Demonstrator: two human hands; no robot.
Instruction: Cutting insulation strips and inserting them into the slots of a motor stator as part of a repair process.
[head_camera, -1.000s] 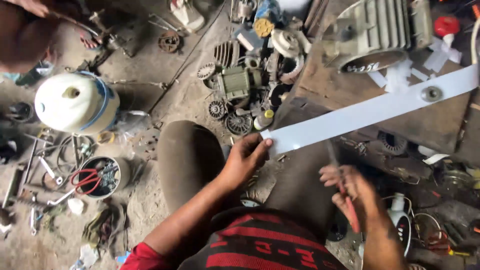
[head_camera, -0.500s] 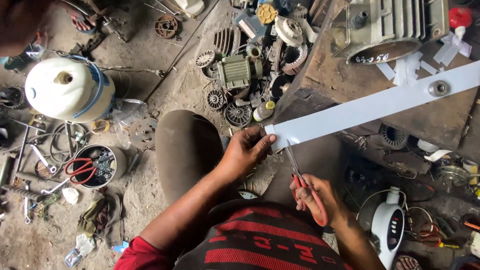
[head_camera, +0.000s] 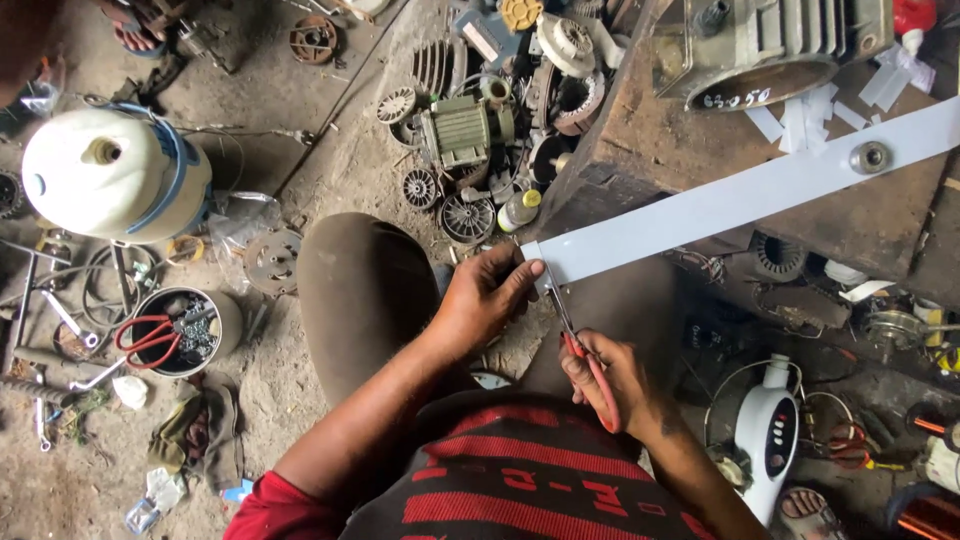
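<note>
Head view, left hand (head_camera: 487, 297) pinching white strip (head_camera: 740, 195) end, right hand (head_camera: 612, 378) gripping red-handled scissors (head_camera: 580, 355) at strip edge

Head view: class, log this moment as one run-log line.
left hand: pinches white strip end | right hand: red-handled scissors, blades at strip edge | strip on wooden bench

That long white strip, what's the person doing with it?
The person sits on a dirt floor among old motor parts. Their left hand pinches the near end of the long white strip, which stretches across a wooden block. Their right hand holds red-handled scissors, with the blades at the strip's end, right beside the left fingers.
</note>
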